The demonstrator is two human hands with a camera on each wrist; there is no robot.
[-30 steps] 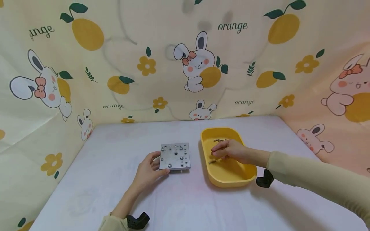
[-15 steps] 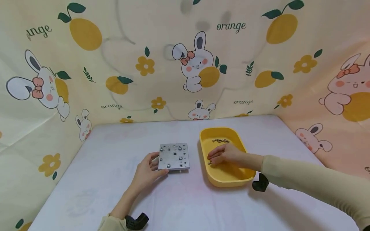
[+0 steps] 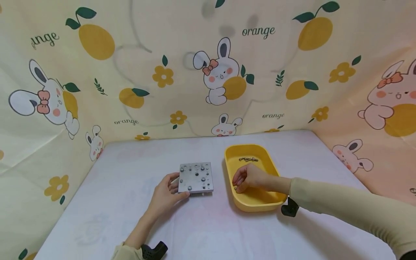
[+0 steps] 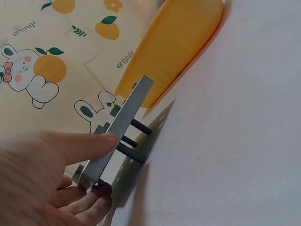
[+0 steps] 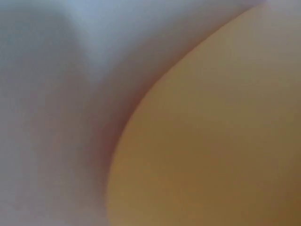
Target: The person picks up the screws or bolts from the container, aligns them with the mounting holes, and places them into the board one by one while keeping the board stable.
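My left hand [image 3: 167,191] grips a square metal plate [image 3: 191,178] at its left edge, thumb along the near edge and fingers beneath. Several bolts sit in the plate's holes; in the left wrist view their threaded shanks [image 4: 129,153] stick out underneath, above the white table. Inside the yellow tray [image 3: 260,207], my right hand [image 3: 250,177] is bent down by the left wall, thumb and fingertips pinching a small screw [image 3: 235,188], mostly hidden by them. The right wrist view shows only the blurred yellow tray wall [image 5: 202,141].
Several loose screws [image 3: 248,159] lie at the far end of the tray. The tray stands just right of the plate on a white-covered table [image 3: 208,234]. A printed cloth [image 3: 182,36] with rabbits and oranges hangs at the back and sides.
My right hand has moved nearer and slightly left within the tray, away from the far screws and down onto the single screw. My left hand keeps hold of the plate in the same place.
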